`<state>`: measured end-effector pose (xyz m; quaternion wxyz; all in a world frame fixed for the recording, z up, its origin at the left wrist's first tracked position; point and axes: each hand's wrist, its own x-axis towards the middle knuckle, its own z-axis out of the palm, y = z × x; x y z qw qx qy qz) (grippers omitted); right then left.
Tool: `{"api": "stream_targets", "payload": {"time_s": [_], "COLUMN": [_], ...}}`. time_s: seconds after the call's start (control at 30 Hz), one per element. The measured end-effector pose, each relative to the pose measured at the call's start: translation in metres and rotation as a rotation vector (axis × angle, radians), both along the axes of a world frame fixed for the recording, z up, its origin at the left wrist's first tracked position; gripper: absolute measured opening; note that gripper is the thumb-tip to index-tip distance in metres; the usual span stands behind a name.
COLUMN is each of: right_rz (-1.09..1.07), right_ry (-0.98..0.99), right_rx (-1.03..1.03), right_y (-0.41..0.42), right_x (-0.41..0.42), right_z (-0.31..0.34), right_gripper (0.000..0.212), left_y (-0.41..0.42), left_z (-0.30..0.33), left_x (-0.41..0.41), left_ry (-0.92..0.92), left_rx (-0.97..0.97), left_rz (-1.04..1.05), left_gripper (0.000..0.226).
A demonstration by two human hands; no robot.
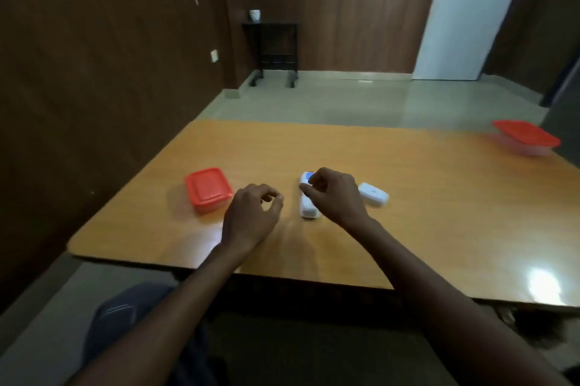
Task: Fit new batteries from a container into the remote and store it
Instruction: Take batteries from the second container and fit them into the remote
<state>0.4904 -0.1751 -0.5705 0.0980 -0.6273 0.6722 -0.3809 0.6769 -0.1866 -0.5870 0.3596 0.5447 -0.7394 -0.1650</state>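
Both my hands hover loosely curled, gripping nothing: left hand (251,216), right hand (335,197) over the remote (307,208), mid-table toward the near edge. I should pinch its sides firmly before lifting.

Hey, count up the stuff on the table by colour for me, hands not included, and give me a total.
Red-lidded containers: 2, one near the left hand, one at the far right edge
White things: 2, the remote and a small white piece right of it
Total: 4
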Motion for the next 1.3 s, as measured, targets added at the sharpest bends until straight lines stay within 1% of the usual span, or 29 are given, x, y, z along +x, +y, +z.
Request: {"api": "stream_targets", "payload": {"time_s": [0.07, 0.1, 0.13, 0.2, 0.27, 0.3, 0.37, 0.43, 0.5, 0.53, 0.57, 0.6, 0.63, 0.67, 0.7, 0.77, 0.83, 0.93, 1.0, 1.07, 1.1, 1.13, 1.2, 1.27, 1.3], "right_rz": [0.079, 0.115, 0.152, 0.242, 0.312, 0.328, 0.312, 0.235, 0.161, 0.138, 0.129, 0.134, 0.142, 0.137, 0.117, 0.054, 0.033, 0.006, -0.038, -0.08, -0.095, -0.101, -0.12, -0.15, -0.164], "right_ry": [-0.005, -0.014, -0.01, 0.011, 0.007, 0.002, -0.018, -0.103, -0.225, -0.273, -0.327, -0.383, -0.428, -0.456, -0.476, -0.552, -0.636, -0.651, -0.624, -0.577, -0.513, -0.423, -0.24, -0.172, -0.163], "right_rx": [0.018, 0.037, 0.061, 0.12, 0.19, 0.225, 0.261, 0.213, 0.126, 0.085, 0.044, 0.0, -0.045, -0.083, -0.105, -0.094, -0.043, -0.027, -0.017, 0.019, 0.03, 0.026, -0.015, -0.087, -0.121], "right_y": [-0.013, -0.02, -0.027, -0.042, -0.055, -0.062, -0.069, -0.071, -0.067, -0.062, -0.055, -0.047, -0.04, -0.031, -0.023, -0.004, 0.017, 0.046, 0.057, 0.066, 0.069, 0.073, 0.081, 0.084, 0.084], "right_x": [0.04, 0.057, 0.074, 0.102, 0.124, 0.131, 0.14, 0.136, 0.121, 0.11, 0.097, 0.081, 0.064, 0.045, 0.026, -0.012, -0.044, -0.076, -0.093, -0.105, -0.11, -0.113, -0.114, -0.113, -0.113], "right_z": [-0.006, -0.009, -0.012, -0.017, -0.021, -0.023, -0.026, -0.028, -0.026, -0.023, -0.02, -0.016, -0.011, -0.006, -0.001, 0.009, 0.015, 0.013, 0.008, 0.005, 0.006, 0.007, 0.01, 0.008, 0.007], "right_gripper": [0.026, 0.026, 0.028, 0.039, 0.047, 0.048, 0.045, 0.036, 0.027, 0.023, 0.021, 0.022, 0.027, 0.033, 0.039, 0.044, 0.038, 0.034, 0.035, 0.034, 0.035, 0.038, 0.045, 0.046, 0.046], "left_y": [-0.011, -0.016, -0.02, -0.03, -0.037, -0.039, -0.041, -0.043, -0.044, -0.045, -0.043, -0.04, -0.033, -0.027, -0.018, -0.006, 0.005, 0.019, 0.027, 0.034, 0.036, 0.037, 0.04, 0.042, 0.043], "left_z": [-0.003, -0.003, -0.002, 0.003, 0.006, 0.006, 0.006, 0.004, 0.003, 0.002, 0.005, 0.008, 0.013, 0.017, 0.023, 0.028, 0.029, 0.022, 0.017, 0.012, 0.009, 0.005, -0.001, -0.006, -0.007], "left_x": [0.035, 0.047, 0.057, 0.067, 0.069, 0.068, 0.067, 0.062, 0.053, 0.048, 0.04, 0.031, 0.021, 0.01, -0.001, -0.023, -0.043, -0.07, -0.086, -0.099, -0.104, -0.108, -0.113, -0.119, -0.121], "left_ry": [0.027, 0.057, 0.129, 0.385, 0.596, 0.665, 0.77, 0.829, 0.907, 0.985, 1.053, 1.117, 1.137, 1.144, 1.131, 1.107, 1.054, 0.989, 0.964, 0.945, 0.927, 0.905, 0.837, 0.781, 0.774], "left_rx": [-0.011, 0.011, 0.064, 0.215, 0.328, 0.368, 0.415, 0.439, 0.489, 0.526, 0.565, 0.593, 0.621, 0.645, 0.661, 0.695, 0.738, 0.792, 0.793, 0.757, 0.725, 0.69, 0.619, 0.572, 0.549], "left_rz": [0.147, 0.242, 0.341, 0.499, 0.557, 0.56, 0.549, 0.567, 0.558, 0.509, 0.437, 0.342, 0.252, 0.162, 0.082, -0.054, -0.137, -0.257, -0.267, -0.239, -0.232, -0.228, -0.21, -0.178, -0.161], "left_gripper": [0.013, 0.017, 0.023, 0.038, 0.052, 0.054, 0.051, 0.048, 0.055, 0.056, 0.05, 0.041, 0.034, 0.031, 0.034, 0.049, 0.063, 0.076, 0.074, 0.058, 0.051, 0.05, 0.06, 0.071, 0.069]}}
